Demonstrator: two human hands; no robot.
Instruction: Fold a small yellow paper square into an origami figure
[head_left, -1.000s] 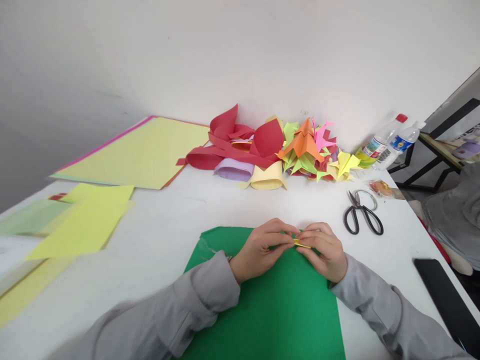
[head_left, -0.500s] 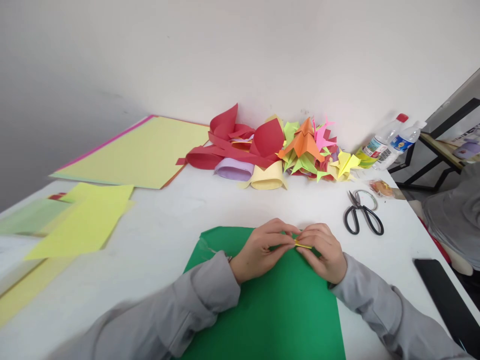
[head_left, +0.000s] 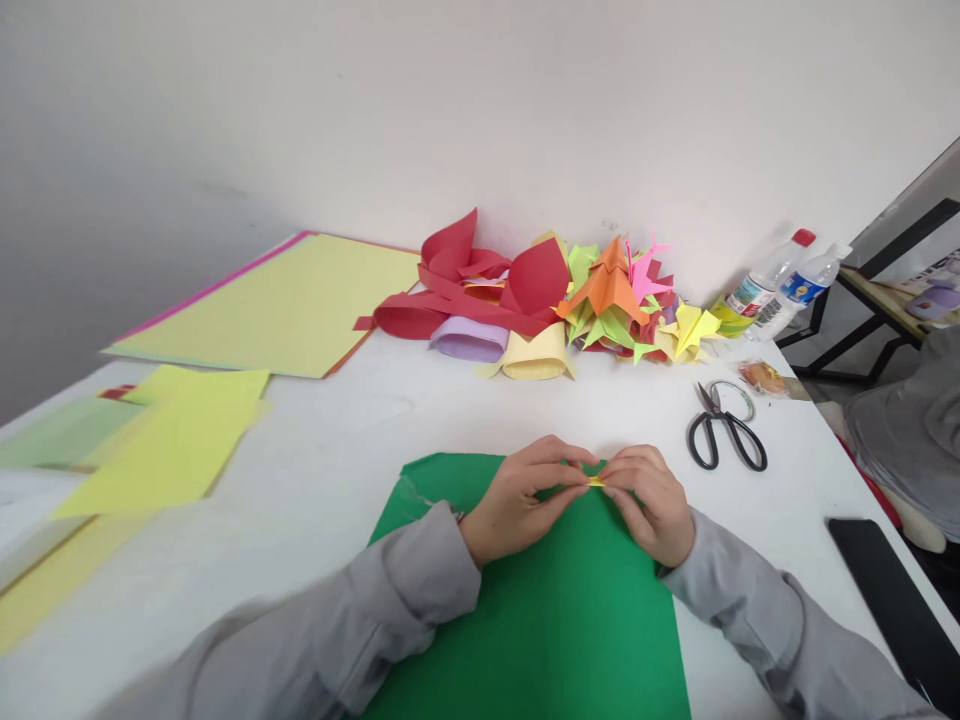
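A small yellow piece of paper [head_left: 596,482] shows as a thin sliver between my fingertips; most of it is hidden behind them. My left hand [head_left: 525,500] pinches its left side, with thumb and fingers closed. From the other side my right hand [head_left: 651,503] pinches it too, fingers bent over the top and thumb below. Both hands are over a large green sheet [head_left: 555,620], near its far edge. The sheet's far left corner is creased.
Black-handled scissors [head_left: 726,430] and a tape roll [head_left: 733,400] lie to the right, near a black flat object [head_left: 892,600]. Folded paper shapes [head_left: 611,285], red paper cones [head_left: 536,280] and two bottles [head_left: 806,275] stand along the wall. Yellow sheets [head_left: 169,440] lie left.
My right fingers have shifted slightly on the yellow paper, so a shorter strip of it shows between the hands. The left hand stays nearly in place.
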